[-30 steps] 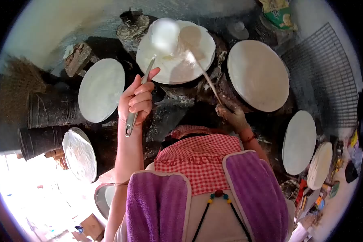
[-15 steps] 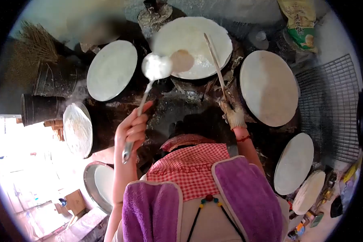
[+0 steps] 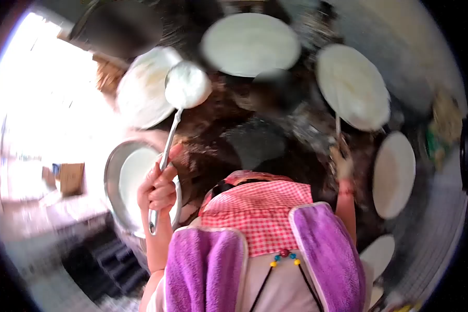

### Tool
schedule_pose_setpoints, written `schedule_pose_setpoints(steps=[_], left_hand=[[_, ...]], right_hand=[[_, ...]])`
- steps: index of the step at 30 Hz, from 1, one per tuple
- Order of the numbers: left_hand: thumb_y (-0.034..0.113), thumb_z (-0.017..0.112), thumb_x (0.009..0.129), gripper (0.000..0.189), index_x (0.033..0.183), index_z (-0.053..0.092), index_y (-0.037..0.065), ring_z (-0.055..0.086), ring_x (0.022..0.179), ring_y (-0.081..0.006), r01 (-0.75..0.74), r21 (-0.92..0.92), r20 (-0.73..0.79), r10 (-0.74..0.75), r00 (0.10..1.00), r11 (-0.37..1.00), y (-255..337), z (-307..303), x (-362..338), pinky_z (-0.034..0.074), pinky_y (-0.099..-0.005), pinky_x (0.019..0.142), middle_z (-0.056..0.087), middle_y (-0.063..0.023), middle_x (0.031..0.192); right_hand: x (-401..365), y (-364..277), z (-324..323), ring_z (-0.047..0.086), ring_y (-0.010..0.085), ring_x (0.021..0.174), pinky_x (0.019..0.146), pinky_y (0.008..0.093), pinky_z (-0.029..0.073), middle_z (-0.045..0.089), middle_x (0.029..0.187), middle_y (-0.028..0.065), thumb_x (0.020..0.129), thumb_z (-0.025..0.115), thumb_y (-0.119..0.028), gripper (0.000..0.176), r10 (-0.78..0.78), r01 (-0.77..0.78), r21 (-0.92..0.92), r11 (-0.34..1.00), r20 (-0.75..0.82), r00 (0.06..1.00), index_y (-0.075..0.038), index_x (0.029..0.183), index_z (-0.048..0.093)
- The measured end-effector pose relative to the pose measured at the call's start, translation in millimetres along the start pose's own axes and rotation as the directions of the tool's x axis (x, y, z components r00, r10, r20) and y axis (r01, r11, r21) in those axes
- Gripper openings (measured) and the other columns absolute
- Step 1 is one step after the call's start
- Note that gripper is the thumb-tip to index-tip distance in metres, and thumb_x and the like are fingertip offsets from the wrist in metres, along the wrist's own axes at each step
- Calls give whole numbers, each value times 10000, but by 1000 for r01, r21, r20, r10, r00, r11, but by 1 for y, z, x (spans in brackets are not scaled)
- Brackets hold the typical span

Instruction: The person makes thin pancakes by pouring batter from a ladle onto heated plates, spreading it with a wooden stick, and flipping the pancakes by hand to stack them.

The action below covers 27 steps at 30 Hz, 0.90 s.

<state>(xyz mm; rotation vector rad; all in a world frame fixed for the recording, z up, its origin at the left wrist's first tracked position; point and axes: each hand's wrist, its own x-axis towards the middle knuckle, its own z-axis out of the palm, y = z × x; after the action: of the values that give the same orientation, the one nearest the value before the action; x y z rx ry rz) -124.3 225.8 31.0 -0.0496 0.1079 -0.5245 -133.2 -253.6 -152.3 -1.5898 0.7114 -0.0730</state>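
My left hand [image 3: 160, 190] is closed round the handle of a metal ladle [image 3: 173, 132], whose bowl is full of thick white batter [image 3: 190, 87]. In this view the ladle's bowl overlaps the right edge of a white-coated round pan [image 3: 140, 101] at the left. Beneath my left hand stands a metal basin [image 3: 109, 179] of white liquid. On the right, my gloved right hand [image 3: 342, 162] grips a thin wooden stick [image 3: 338, 126]. The stick's far end reaches over another white-coated round pan [image 3: 356, 86].
More round white surfaces curve around me, one at the top [image 3: 250, 47] and another at the right [image 3: 395, 174]. Bright daylight enters at the left, near a cardboard box [image 3: 70, 178]. A green and tan bag [image 3: 444, 122] is at the far right.
The view has turned left, so the pans appear shifted rightward and the basin shows more fully. Both hands keep their hold; the ladle now overlaps the left pan instead of the back one.
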Motion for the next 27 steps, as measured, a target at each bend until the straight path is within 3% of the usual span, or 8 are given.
schedule_pose_setpoints(steps=[2, 5, 7, 10, 14, 19, 22, 27], left_hand=[[117, 339, 1010, 569, 1469, 26, -5, 286, 416, -29, -120, 243, 92, 100, 991, 963, 30, 2, -43, 287, -196, 332, 343, -40, 711], [121, 347, 1013, 579, 1464, 12, -19, 240, 383, -27, -345, 496, 212, 274, 938, 797, 70, -11, -92, 233, -200, 313, 335, -26, 692], [124, 332, 1016, 534, 1457, 75, -32, 233, 388, -18, -397, 471, 216, 333, 918, 788, 85, -13, -99, 225, -193, 309, 336, -12, 696], [142, 340, 1019, 442, 1408, 247, -45, 252, 431, -9, -500, 359, -230, 594, 771, 788, 106, -18, -120, 237, -167, 320, 331, 6, 704], [155, 299, 1029, 439, 1410, 232, -51, 273, 459, -41, -614, 9, -277, 592, 757, 790, 109, -65, -164, 285, -182, 349, 323, -1, 718], [188, 225, 1038, 464, 1436, 176, -44, 316, 480, -75, -738, -108, -280, 692, 665, 666, 75, -90, -179, 323, -217, 385, 331, -24, 739], [177, 216, 1036, 469, 1450, 146, -33, 332, 474, -68, -805, -47, -338, 749, 570, 592, 62, -85, -181, 317, -212, 372, 333, -27, 737], [209, 223, 1046, 470, 1460, 145, -1, 316, 481, -77, -821, -20, -355, 763, 540, 571, 65, -73, -168, 319, -216, 400, 320, -21, 725]], right_hand=[[-5, 0, 44, 491, 70, 498, 420, 210, 379, 609, 748, -31, 828, 701, -233, 374, -86, 86, -38, 996, 11, 996, -170, 1190, 628], [-29, -29, 128, 435, 60, 441, 380, 232, 336, 562, 665, -33, 802, 709, -157, 288, 143, -148, 16, 989, 163, 976, -102, 1079, 655], [-33, -58, 200, 434, 60, 417, 369, 213, 318, 567, 634, -17, 810, 704, -162, 223, 217, -190, -107, 976, 365, 905, -85, 1007, 633], [-38, -88, 281, 507, 61, 457, 374, 207, 373, 656, 799, 48, 878, 631, -156, 329, 86, -181, 110, 977, 576, 813, -91, 1196, 575], [-30, -127, 342, 584, 71, 570, 426, 216, 436, 661, 837, 62, 903, 597, -152, 434, -50, 34, 37, 999, 678, 733, -121, 1325, 502], [9, -119, 393, 608, 61, 794, 625, 199, 484, 659, 1042, 80, 879, 622, -137, 521, -7, 149, -135, 980, 718, 696, -121, 1375, 462], [34, -131, 420, 627, 301, 1002, 869, 372, 488, 629, 1117, 165, 859, 605, -244, 507, -257, 772, -443, 455, 765, 590, -159, 1343, 483], [72, -148, 470, 584, 368, 1018, 903, 447, 459, 622, 1086, 194, 871, 548, -303, 438, -153, 834, -512, 206, 825, 544, -215, 1299, 523]])
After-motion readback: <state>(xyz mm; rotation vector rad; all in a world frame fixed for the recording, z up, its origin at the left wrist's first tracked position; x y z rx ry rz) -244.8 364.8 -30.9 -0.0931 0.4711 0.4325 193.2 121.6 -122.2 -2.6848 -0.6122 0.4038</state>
